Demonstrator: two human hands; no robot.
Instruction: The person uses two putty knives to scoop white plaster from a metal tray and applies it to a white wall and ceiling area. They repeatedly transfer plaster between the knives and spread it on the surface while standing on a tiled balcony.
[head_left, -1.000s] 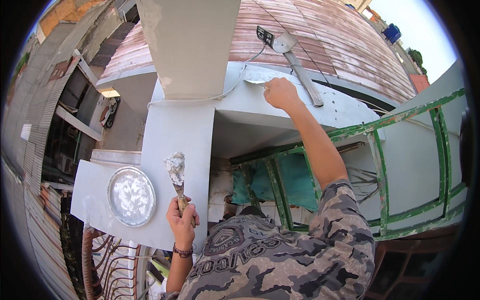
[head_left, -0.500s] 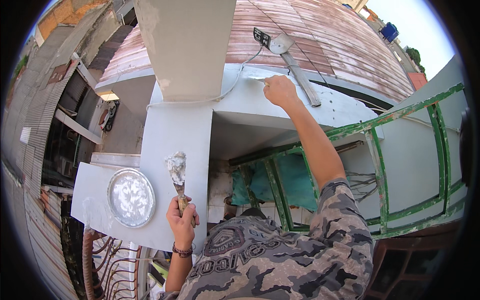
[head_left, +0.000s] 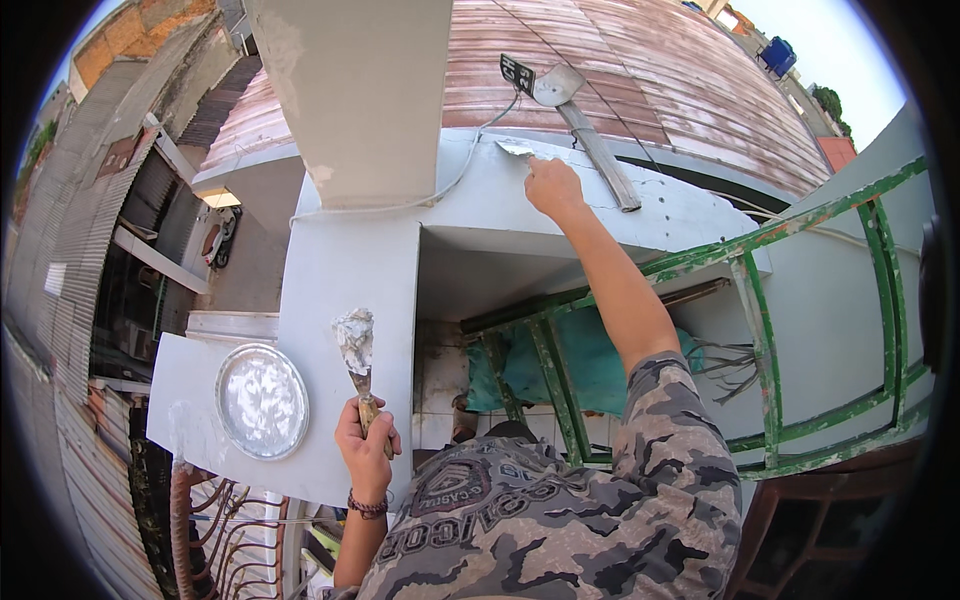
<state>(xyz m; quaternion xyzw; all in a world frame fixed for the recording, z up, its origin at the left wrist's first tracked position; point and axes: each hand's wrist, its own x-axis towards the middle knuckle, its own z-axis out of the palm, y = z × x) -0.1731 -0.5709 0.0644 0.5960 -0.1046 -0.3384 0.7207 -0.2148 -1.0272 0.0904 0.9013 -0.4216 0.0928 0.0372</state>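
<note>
Upright in my left hand (head_left: 366, 445) is a putty knife (head_left: 356, 342), its blade loaded with a lump of whitish filler. The fingers wrap its worn wooden handle above the white ledge's inner corner. My right arm reaches far forward, and the right hand (head_left: 553, 187) grips a second putty knife (head_left: 514, 148). Its pale blade lies at the far edge of the white wall top (head_left: 650, 205); whether it touches the surface is hard to tell. Most of its handle is hidden by the fingers. Left of my left hand, a round lid or tub top (head_left: 262, 402) smeared with white rests on the ledge.
A beige pillar (head_left: 350, 100) rises from the wall top, with a white cable (head_left: 400, 207) round its base. A wooden stick (head_left: 603, 165) with a metal piece lies beside my right hand. A green ladder (head_left: 755, 340) leans at right. Rusty metal roofing (head_left: 690, 90) spreads beyond.
The right putty knife's blade has turned and now shows its broad face, with the right hand slightly lower. My left hand keeps its hold. The whole view has shifted slightly.
</note>
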